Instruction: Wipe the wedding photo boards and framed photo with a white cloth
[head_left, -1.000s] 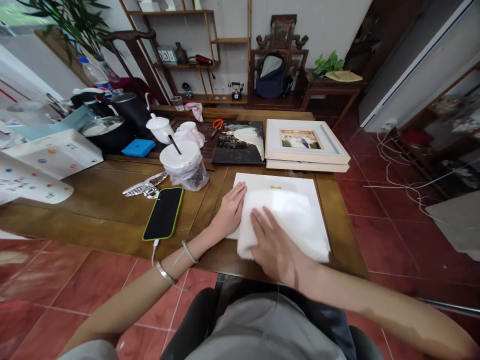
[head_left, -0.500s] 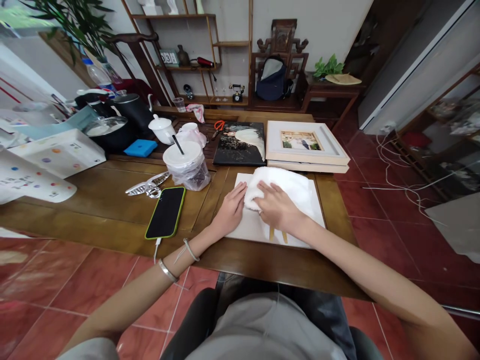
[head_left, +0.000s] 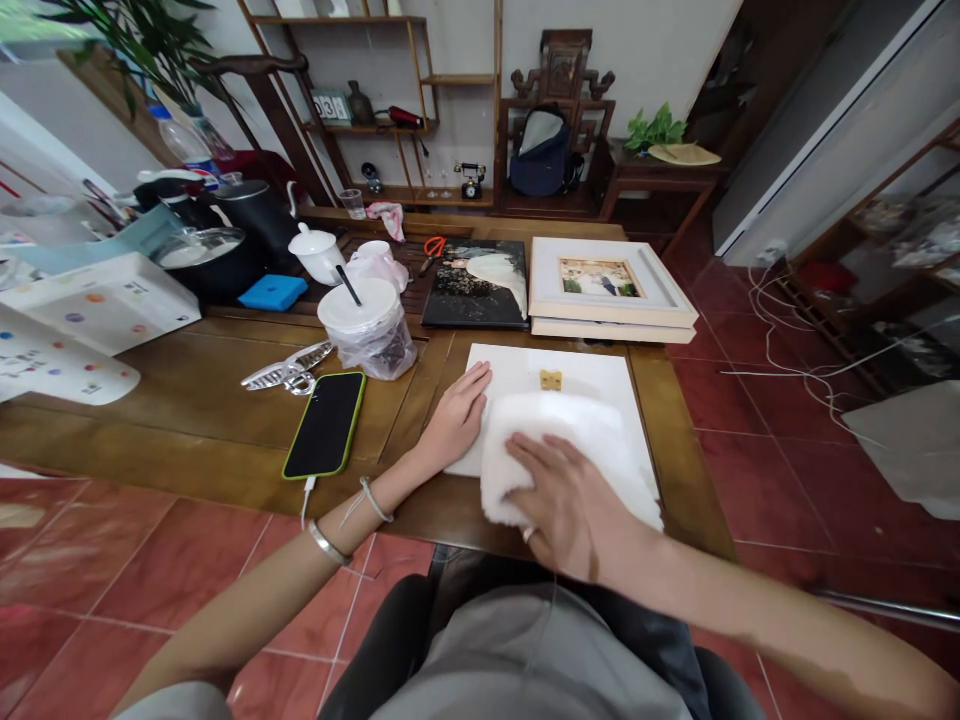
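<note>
A white board (head_left: 517, 365), seemingly the back of a picture frame, lies flat at the table's near edge. Small gold-coloured hardware (head_left: 551, 380) is fixed near its far side. My left hand (head_left: 457, 415) rests along the board's left edge, fingers stretched out together and holding nothing. A fluffy white towel (head_left: 600, 430) covers the near part of the board. My right hand (head_left: 559, 500) presses on this towel and grips it, with fingers bent over it; part of the thumb side is hard to make out. The towel hangs slightly past the board's near edge.
Beyond the board lie stacked white frames (head_left: 611, 285) and a dark picture panel (head_left: 480, 285). Orange-handled scissors (head_left: 431, 252) sit behind. To the left are a lidded cup with a straw (head_left: 367, 325), a charging phone (head_left: 325, 425), silver shears (head_left: 285, 372) and a blue box (head_left: 273, 291).
My right hand has drawn the towel from the far part of the board toward me, uncovering the hardware at the far side. My left hand has stayed at the left edge.
</note>
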